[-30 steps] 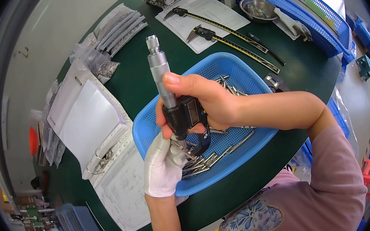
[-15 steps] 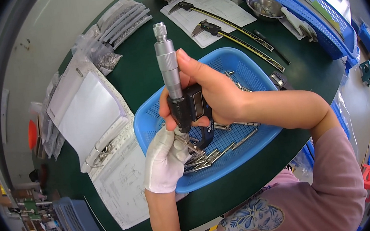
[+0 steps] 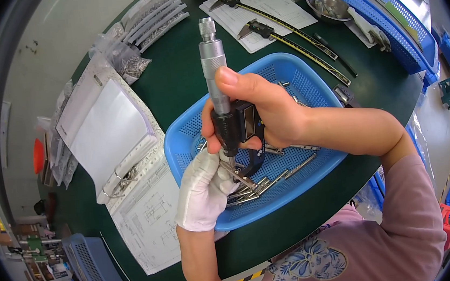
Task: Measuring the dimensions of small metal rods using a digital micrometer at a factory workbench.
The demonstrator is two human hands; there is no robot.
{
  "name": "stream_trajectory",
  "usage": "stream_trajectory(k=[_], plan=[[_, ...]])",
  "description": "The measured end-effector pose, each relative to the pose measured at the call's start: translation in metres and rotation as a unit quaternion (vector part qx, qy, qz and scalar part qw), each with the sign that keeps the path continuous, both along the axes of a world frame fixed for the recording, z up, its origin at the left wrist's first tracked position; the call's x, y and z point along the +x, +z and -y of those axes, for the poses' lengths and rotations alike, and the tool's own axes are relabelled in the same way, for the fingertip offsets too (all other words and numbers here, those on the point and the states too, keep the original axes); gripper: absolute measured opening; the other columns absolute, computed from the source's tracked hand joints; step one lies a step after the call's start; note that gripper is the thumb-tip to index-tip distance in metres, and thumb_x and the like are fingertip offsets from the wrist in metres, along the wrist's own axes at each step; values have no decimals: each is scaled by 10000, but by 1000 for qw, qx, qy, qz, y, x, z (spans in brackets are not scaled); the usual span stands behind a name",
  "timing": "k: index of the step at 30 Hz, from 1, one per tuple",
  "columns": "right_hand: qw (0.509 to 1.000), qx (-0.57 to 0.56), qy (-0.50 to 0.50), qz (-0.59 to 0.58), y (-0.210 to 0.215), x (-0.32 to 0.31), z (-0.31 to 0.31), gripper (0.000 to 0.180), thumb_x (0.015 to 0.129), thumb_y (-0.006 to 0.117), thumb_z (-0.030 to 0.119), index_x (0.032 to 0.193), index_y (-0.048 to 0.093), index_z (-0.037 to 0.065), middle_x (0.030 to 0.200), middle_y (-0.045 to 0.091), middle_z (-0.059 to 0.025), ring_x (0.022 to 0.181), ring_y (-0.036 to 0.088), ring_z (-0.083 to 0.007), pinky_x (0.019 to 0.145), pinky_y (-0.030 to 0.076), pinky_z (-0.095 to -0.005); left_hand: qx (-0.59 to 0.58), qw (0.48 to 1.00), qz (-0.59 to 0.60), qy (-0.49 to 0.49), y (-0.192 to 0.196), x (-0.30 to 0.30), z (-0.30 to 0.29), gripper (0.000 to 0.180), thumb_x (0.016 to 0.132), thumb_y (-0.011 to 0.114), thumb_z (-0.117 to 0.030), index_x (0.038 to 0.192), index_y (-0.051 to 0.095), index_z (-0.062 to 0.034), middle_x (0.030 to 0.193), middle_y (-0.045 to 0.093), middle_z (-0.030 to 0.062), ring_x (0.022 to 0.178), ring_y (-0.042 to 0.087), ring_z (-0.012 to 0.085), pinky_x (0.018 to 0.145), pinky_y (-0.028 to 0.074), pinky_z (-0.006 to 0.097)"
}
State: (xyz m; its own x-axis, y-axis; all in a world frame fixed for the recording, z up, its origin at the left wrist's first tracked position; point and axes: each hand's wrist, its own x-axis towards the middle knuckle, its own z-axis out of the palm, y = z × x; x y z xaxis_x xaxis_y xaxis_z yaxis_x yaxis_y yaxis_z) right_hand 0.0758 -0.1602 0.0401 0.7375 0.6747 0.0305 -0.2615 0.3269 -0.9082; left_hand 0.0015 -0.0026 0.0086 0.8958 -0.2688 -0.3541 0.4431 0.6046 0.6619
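Right hand (image 3: 276,108): fingers wrapped round micrometer (image 3: 226,129) | Gloved left hand (image 3: 200,194): fingers pinching metal pin (image 3: 246,181) at micrometer's gap, above blue basket (image 3: 295,194) | Apparently mid-measurement; loose pins (image 3: 272,183) in basket, measured or not unclear

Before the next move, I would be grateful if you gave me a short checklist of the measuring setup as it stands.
1. Micrometer gripped: ok; the right hand holds it, thumb on the silver barrel.
2. Metal pin held: ok; the left hand has it by the micrometer's measuring end.
3. Pin square between the measuring faces: cannot tell; the contact is too small to make out.
4. Display readable: cannot tell; no figures are legible.
5. Both hands gloved: not ok; only the left is.
6. Calipers outside the blue basket: ok.
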Motion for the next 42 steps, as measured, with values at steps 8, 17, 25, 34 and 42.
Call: stream_trajectory(k=[8, 17, 25, 34, 42], plan=[[1000, -4, -4, -13, -1, 1, 0, 656, 802, 318, 593, 757, 571, -11, 671, 602, -138, 384, 421, -110, 368, 334, -203, 0, 1000, 23, -20, -4, -1, -3, 210, 858, 489, -207, 944, 510, -16, 700, 510, -5, 565, 449, 35, 488, 364, 159], [1000, 11, 1, -25, 0, -1, -1, 643, 808, 320, 583, 764, 575, -5, 678, 601, -139, 397, 424, -112, 370, 333, -206, 15, 1000, -7, 16, -3, -2, -1, 211, 856, 492, -214, 939, 516, -22, 675, 504, -17, 563, 456, 37, 488, 357, 155], [999, 19, -33, -33, 3, 3, -2, 730, 832, 172, 595, 786, 570, -16, 684, 601, -145, 393, 436, -112, 357, 330, -203, -86, 995, 47, -26, -5, 4, -5, 191, 861, 480, -212, 843, 518, -26, 645, 481, -8, 523, 411, 55, 469, 327, 178], [985, -3, -175, -3, 4, 23, 5, 595, 860, 225, 456, 759, 564, -23, 649, 586, -138, 416, 444, -101, 349, 304, -198, 638, 749, 170, 57, 10, 29, -21, 192, 811, 522, -186, 742, 545, -9, 608, 514, 58, 512, 492, 141, 500, 408, 266], [983, -8, -181, -12, 4, 24, 12, 548, 849, 225, 410, 797, 559, -22, 681, 586, -153, 474, 477, -112, 370, 318, -188, 886, 256, 378, -82, 4, 41, 1, 90, 722, 518, -138, 679, 539, -62, 670, 547, 94, 615, 580, 239, 513, 462, 336]])
